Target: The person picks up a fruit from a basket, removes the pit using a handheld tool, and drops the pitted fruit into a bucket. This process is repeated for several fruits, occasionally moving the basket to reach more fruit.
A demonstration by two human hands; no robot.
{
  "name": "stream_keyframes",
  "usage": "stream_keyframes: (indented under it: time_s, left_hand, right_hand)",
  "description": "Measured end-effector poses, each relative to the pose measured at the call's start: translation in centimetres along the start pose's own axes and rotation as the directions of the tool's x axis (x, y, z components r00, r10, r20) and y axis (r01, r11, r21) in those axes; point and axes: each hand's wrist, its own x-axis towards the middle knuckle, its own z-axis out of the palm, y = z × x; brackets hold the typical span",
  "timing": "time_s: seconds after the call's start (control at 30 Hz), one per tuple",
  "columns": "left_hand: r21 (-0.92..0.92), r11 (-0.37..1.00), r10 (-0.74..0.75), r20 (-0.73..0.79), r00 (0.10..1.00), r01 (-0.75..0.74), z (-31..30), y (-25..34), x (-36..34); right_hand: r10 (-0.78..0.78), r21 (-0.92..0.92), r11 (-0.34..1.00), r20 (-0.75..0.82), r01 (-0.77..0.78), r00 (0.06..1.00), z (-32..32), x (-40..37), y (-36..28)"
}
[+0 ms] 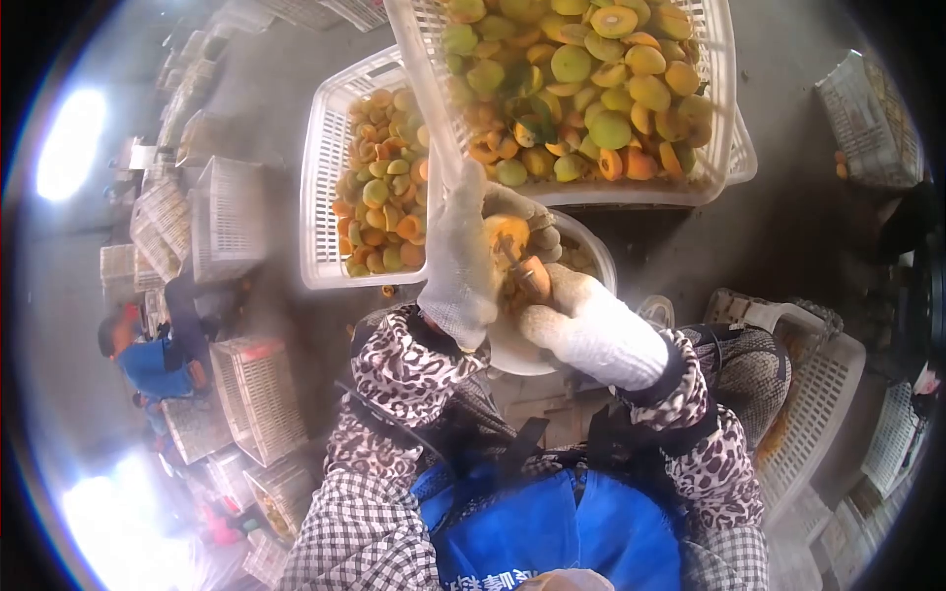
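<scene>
My left hand, in a pale knit glove, is closed around an orange fruit half that looks like a peach half, with its cut face turned up. In my right hand, also gloved, is a pitting knife with a short wooden handle. Its metal tip touches the middle of the cut face. Directly beneath both hands stands a round white bucket, with pale pieces inside that I cannot make out clearly.
A large white crate heaped with green and orange fruit stands ahead, above another crate. At its left, a second crate holds more halves. Another crate is by my right knee. Stacked crates and a person are at the left.
</scene>
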Motion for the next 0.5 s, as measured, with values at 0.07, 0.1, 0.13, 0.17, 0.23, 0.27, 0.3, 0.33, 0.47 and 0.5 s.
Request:
stream_keyframes:
  time_s: [0.07, 0.1, 0.13, 0.17, 0.23, 0.27, 0.3, 0.33, 0.47, 0.5]
  left_hand:
    - [-0.016, 0.996, -0.087, -0.068, 0.994, 0.086, 0.3, 0.1, 0.2]
    - [0.004, 0.998, -0.067, -0.083, 0.994, 0.068, 0.5, 0.1, 0.3]
    - [0.023, 0.998, -0.047, -0.098, 0.994, 0.050, 0.5, 0.0, 0.4]
    - [0.022, 0.998, -0.050, -0.098, 0.994, 0.053, 0.6, -0.1, 0.5]
    - [0.117, 0.993, -0.015, -0.125, 0.992, 0.029, 0.6, -0.3, 0.8]
    - [0.117, 0.993, -0.015, -0.124, 0.992, 0.030, 0.5, -0.5, 0.9]
    - [0.131, 0.991, -0.009, -0.096, 0.995, 0.021, 0.5, -0.7, 1.1]
    - [0.147, 0.989, -0.003, -0.066, 0.998, 0.013, 0.4, -1.0, 1.1]
    - [0.052, 0.989, 0.130, 0.100, 0.986, -0.136, 0.8, -1.6, 1.1]
    - [-0.033, 0.998, 0.050, 0.108, 0.993, -0.046, 0.9, -1.4, 1.1]
  right_hand:
    - [0.163, 0.160, 0.971, 0.091, -0.176, 0.982, -1.0, -1.0, -2.9]
    - [0.301, 0.294, 0.888, 0.208, -0.353, 0.931, -1.2, -1.3, -3.6]
    - [0.304, 0.295, 0.887, 0.207, -0.355, 0.930, -1.2, -1.3, -3.5]
    - [0.303, 0.318, 0.876, 0.220, -0.362, 0.927, -1.2, -1.4, -3.3]
    - [0.302, 0.341, 0.865, 0.232, -0.368, 0.925, -0.6, -1.1, -2.0]
    - [0.165, 0.323, 0.925, 0.128, -0.199, 0.978, 0.2, -0.5, -0.1]
    - [0.016, 0.287, 0.958, 0.027, -0.023, 1.000, 0.8, -0.2, 0.7]
    - [0.013, 0.290, 0.957, 0.024, -0.020, 1.000, 0.3, -0.4, 0.6]
    - [0.270, 0.601, 0.656, 0.377, -0.456, 0.886, -1.6, -0.8, 0.6]
    - [0.223, 0.630, 0.623, 0.424, -0.463, 0.878, -1.9, -0.6, 1.2]
